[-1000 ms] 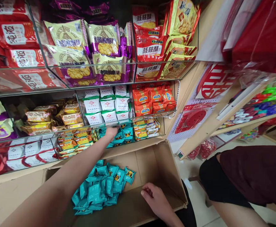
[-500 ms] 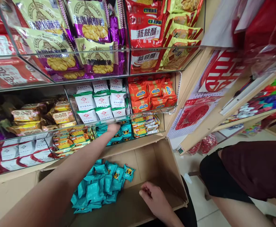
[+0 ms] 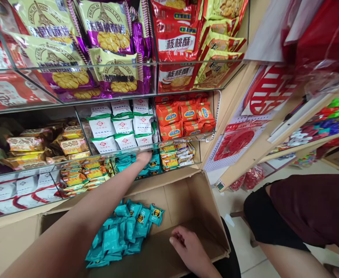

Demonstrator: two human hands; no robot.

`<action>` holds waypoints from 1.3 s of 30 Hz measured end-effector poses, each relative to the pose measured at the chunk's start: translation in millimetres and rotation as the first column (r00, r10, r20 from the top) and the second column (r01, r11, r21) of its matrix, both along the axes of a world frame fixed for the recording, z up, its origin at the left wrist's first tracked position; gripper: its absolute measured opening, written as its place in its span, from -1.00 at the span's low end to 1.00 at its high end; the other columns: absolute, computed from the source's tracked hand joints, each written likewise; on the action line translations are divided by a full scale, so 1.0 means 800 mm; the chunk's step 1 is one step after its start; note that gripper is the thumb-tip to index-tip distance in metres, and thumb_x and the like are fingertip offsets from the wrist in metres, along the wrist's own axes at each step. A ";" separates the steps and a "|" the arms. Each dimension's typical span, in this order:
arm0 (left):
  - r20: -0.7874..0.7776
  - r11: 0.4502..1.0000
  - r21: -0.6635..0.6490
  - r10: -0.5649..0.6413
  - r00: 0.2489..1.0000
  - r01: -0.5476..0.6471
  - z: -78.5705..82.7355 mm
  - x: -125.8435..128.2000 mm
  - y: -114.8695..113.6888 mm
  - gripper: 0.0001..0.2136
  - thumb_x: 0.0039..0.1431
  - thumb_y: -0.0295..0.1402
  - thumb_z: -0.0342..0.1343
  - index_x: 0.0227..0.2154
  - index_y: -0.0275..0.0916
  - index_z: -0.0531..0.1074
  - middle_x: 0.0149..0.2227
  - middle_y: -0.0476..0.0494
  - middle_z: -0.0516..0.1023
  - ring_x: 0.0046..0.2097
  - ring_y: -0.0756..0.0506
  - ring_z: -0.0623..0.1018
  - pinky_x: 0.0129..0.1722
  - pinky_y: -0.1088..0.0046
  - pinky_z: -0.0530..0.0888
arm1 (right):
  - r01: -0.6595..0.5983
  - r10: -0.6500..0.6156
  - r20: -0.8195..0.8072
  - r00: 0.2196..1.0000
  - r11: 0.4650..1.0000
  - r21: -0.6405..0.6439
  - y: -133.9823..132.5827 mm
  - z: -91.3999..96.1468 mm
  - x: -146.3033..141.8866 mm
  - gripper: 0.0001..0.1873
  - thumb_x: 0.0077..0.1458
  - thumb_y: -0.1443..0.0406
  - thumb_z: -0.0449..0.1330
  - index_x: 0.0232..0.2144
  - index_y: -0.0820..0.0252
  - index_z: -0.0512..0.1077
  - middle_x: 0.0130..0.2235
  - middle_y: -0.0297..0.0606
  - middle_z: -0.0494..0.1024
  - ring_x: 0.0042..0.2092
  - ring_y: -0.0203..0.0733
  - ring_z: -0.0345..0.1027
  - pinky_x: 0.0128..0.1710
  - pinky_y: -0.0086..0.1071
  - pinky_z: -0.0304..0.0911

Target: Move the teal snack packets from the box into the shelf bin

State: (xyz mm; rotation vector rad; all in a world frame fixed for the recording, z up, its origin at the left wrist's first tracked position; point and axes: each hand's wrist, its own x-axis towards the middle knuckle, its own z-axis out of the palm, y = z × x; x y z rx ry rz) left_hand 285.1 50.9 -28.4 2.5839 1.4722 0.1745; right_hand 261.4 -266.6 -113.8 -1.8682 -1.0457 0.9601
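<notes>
My left hand (image 3: 144,156) reaches under a glass-fronted ledge into a low shelf compartment of teal snack packets (image 3: 154,161). Its fingers are hidden there, so what they hold cannot be seen. Over the right part of an open cardboard box (image 3: 186,193) is my right hand (image 3: 188,245), its fingers loosely curled with a gap to the thumb and nothing visible in it. To its left, a heap of the same kind of teal packets (image 3: 120,231) lies inside the box, partly behind my left forearm.
White-and-green packets (image 3: 125,131) and red packets (image 3: 172,116) fill the compartments above. Yellow packets (image 3: 169,157) sit just right of my left hand. A glass lip (image 3: 99,156) runs along the shelf front. A person in dark shorts (image 3: 269,216) is close on the right.
My left hand has moved slightly right within the teal packets' compartment. My right hand stays over the box almost unmoved. The view has shifted a little.
</notes>
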 end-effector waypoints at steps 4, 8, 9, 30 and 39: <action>0.001 0.999 -0.012 0.047 0.999 -0.047 0.001 -0.018 -0.003 -0.60 0.18 -0.21 -0.26 0.00 -0.21 0.26 -0.01 -0.20 0.36 0.10 -0.16 0.21 0.09 0.25 0.04 | -0.005 0.005 0.000 1.000 1.000 0.009 0.001 -0.002 0.001 -0.83 0.00 0.26 0.04 -0.39 0.20 0.38 -0.42 -0.29 0.49 -0.38 -0.26 0.33 -0.39 -0.49 0.14; -0.009 0.994 -0.047 0.100 0.995 -0.101 0.003 -0.032 -0.006 -0.50 0.11 -0.07 -0.25 0.00 -0.25 0.26 0.01 -0.24 0.34 0.13 -0.24 0.15 0.11 0.19 -0.02 | -0.004 0.004 0.019 1.000 1.000 0.006 0.001 -0.003 0.000 -0.85 -0.01 0.27 0.05 -0.42 0.21 0.38 -0.44 -0.30 0.48 -0.39 -0.27 0.33 -0.40 -0.49 0.14; -0.014 0.991 -0.062 0.116 0.993 -0.116 0.004 -0.035 -0.007 -0.48 0.10 -0.06 -0.24 0.00 -0.29 0.26 0.03 -0.29 0.31 0.13 -0.27 0.14 0.10 0.16 -0.02 | -0.007 0.007 0.023 1.000 1.000 0.004 0.001 -0.003 0.000 -0.85 -0.01 0.27 0.05 -0.43 0.21 0.38 -0.45 -0.30 0.48 -0.40 -0.27 0.32 -0.40 -0.49 0.14; -0.069 0.735 -0.112 -0.677 0.733 0.669 -0.108 -0.246 -0.177 -0.44 0.05 -0.47 -0.16 0.15 -0.17 -0.10 0.21 -0.14 -0.08 0.20 -0.21 -0.05 0.10 0.11 0.03 | -0.060 0.063 0.092 0.994 0.998 -0.032 0.003 -0.016 -0.006 -0.83 -0.03 0.27 0.03 -0.46 0.24 0.37 -0.49 -0.29 0.46 -0.44 -0.28 0.30 -0.46 -0.50 0.11; -0.282 0.893 -0.158 -0.449 0.848 0.421 -0.139 -0.220 -0.194 -0.44 -0.06 -0.64 -0.23 0.08 -0.22 0.13 0.05 -0.23 0.26 0.06 -0.24 0.21 0.00 0.07 0.11 | -0.041 0.045 0.171 0.984 0.999 -0.024 0.006 -0.023 -0.010 -0.85 -0.06 0.30 0.03 -0.49 0.23 0.38 -0.50 -0.26 0.48 -0.45 -0.25 0.32 -0.47 -0.48 0.12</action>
